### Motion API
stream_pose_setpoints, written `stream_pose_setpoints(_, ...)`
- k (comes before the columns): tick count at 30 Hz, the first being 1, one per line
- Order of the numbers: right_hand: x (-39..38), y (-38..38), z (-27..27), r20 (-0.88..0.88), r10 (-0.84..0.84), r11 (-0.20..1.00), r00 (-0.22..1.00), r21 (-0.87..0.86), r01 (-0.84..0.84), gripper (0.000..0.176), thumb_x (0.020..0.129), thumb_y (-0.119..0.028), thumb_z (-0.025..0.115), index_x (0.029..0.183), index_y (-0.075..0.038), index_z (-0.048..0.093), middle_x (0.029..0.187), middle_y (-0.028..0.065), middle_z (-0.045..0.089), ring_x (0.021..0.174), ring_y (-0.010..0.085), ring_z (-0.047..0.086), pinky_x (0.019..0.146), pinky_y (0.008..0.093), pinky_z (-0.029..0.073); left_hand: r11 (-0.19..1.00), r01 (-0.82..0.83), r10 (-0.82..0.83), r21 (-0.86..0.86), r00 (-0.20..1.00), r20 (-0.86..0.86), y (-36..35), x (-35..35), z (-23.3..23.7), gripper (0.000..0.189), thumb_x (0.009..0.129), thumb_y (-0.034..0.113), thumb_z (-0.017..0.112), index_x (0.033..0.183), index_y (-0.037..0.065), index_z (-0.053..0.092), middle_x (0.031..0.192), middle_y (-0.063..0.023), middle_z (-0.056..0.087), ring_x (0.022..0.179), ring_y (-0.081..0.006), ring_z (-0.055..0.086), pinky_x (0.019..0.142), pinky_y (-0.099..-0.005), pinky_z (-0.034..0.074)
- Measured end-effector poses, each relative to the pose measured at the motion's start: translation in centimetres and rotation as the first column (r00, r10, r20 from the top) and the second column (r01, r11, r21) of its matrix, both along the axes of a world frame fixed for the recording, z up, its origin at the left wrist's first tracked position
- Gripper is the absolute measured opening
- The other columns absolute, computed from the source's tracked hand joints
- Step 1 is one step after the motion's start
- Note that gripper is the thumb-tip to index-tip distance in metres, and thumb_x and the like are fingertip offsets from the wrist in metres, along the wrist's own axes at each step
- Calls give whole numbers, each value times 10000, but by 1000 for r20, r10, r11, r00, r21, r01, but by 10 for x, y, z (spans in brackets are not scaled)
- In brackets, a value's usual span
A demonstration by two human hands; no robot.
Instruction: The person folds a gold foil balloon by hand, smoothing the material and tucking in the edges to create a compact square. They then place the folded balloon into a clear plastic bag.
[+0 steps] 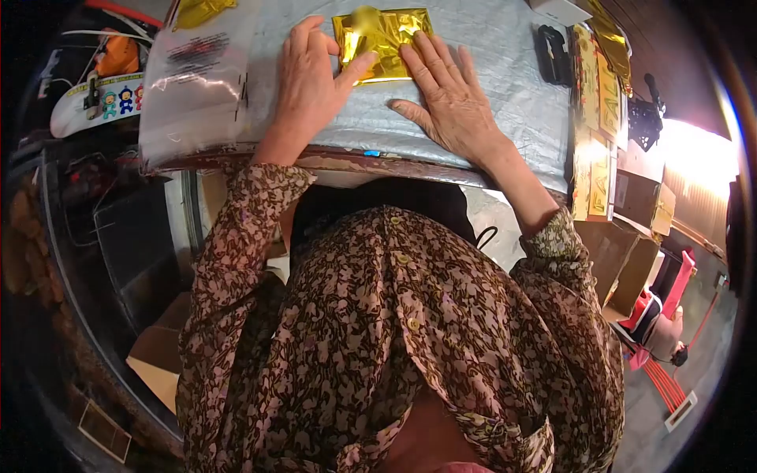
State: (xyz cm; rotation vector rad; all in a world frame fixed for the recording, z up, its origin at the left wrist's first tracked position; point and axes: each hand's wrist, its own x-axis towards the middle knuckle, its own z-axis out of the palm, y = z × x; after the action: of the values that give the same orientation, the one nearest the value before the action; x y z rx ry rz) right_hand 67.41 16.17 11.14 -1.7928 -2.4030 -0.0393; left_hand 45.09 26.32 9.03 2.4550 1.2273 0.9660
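A shiny gold foil wrapper lies on the light grey covering of the table, with creases across its surface and a blurred round patch near its top. My right hand rests flat with fingers spread, its index and middle fingertips on the wrapper's right side and its thumb on the covering. At the wrapper's left side is my left hand, thumb stretched onto the lower left part of the foil. Its other fingers are bent beside the left edge, apart from the thumb.
A clear plastic sheet lies at the left, with more gold foil at its top. A black object sits on the right. Beyond it stands a yellow printed box. Cardboard boxes are at the lower right.
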Motion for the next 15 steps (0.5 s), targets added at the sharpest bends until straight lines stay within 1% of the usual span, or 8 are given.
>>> stream_pose_setpoints(2,2,0,-3,-43,5,1000,999,5,-5,833,999,-664,419,1614,-114,300,1677,137,264,1565,304,209,1276,523,138,998,45,-46,-48,999,-14,-3,-2,7,565,802,426,863,984,-5,545,1393,-262,490,1264,-419,500,1059,-507,410)
stream_pose_setpoints(4,3,1,-5,-5,26,998,1000,56,-25,832,1003,-662,429,1565,-51,384,1625,190,352,1535,318,289,1263,525,170,997,57,-59,-60,998,-28,-1,-3,5,605,772,437,883,995,-11,544,1412,-269,479,1267,-421,503,1060,-507,416)
stream_pose_setpoints(5,3,1,-6,-5,28,998,1000,62,-28,832,1003,-662,429,1565,-51,384,1625,190,352,1535,318,289,1263,525,170,996,68,-70,-65,997,-38,0,-4,4,645,742,449,903,1006,-17,543,1431,-277,467,1270,-422,506,1062,-506,422)
stream_pose_setpoints(7,4,1,-8,-30,12,999,999,33,-11,823,1002,-660,419,1614,-123,301,1675,141,269,1560,308,227,1273,521,149,995,89,-90,-47,996,-28,4,-8,-1,640,744,434,907,1019,-14,542,1444,-278,460,1279,-422,508,1060,-506,427)
stream_pose_setpoints(9,5,1,-9,-31,18,999,999,46,-16,817,1006,-655,419,1613,-122,303,1673,143,273,1557,309,235,1270,526,154,993,115,-116,-27,993,-16,6,-13,-1,636,745,419,910,1032,-12,541,1457,-280,453,1288,-423,510,1058,-505,431)
stream_pose_setpoints(12,6,2,-9,6,23,999,1000,48,-23,805,1013,-648,417,1608,-116,314,1665,150,288,1550,313,252,1265,534,161,975,197,-191,-100,979,66,4,-22,8,648,742,372,916,1118,0,541,1473,-265,453,1321,-427,499,1054,-503,442)
stream_pose_setpoints(14,8,3,-11,36,17,999,999,40,-19,800,1016,-645,416,1605,-112,322,1660,154,299,1547,316,260,1263,537,164,935,353,-354,26,934,48,4,-27,20,542,763,306,881,1130,22,601,1480,-166,502,1354,-354,501,1080,-465,433)
stream_pose_setpoints(15,10,3,-13,33,20,999,999,46,-22,798,1015,-645,417,1601,-109,330,1654,158,309,1546,316,264,1262,538,163,935,354,-355,30,934,45,1,-25,29,542,763,306,881,1130,22,601,1480,-166,502,1354,-354,501,1080,-465,433)
